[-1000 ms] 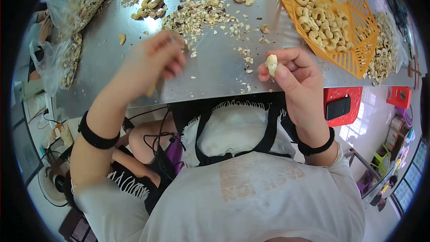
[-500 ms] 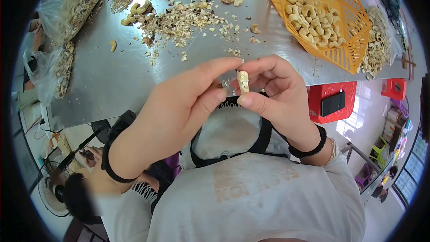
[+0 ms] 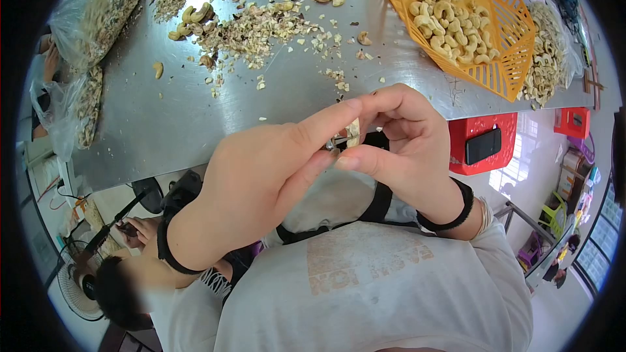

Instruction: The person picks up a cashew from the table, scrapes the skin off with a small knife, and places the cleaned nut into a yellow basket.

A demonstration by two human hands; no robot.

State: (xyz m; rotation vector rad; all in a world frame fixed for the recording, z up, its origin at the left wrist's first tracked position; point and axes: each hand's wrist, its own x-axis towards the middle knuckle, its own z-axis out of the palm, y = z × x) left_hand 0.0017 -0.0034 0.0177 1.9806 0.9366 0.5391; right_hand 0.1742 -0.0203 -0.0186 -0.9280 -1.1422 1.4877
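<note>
Head view: right hand [image 3: 404, 150] pinches one pale curved cashew kernel [image 3: 353, 132] between thumb and fingertips, above the near edge of the bare steel desk [image 3: 195, 117]. Left hand [image 3: 261, 176] is closed, thumb and forefinger pressed onto the same kernel. There's a metal glint at the contact, can't tell if it's a blade. Progress looks like mid-batch: one orange plastic mesh basket [image 3: 502, 85] is roughly half full of cleaned nuts, and one heap of skin scraps [image 3: 251, 29] is on the desk, with about a dozen loose nuts around it left to do. Two clear plastic bags [image 3: 98, 13] sit far left.
</note>
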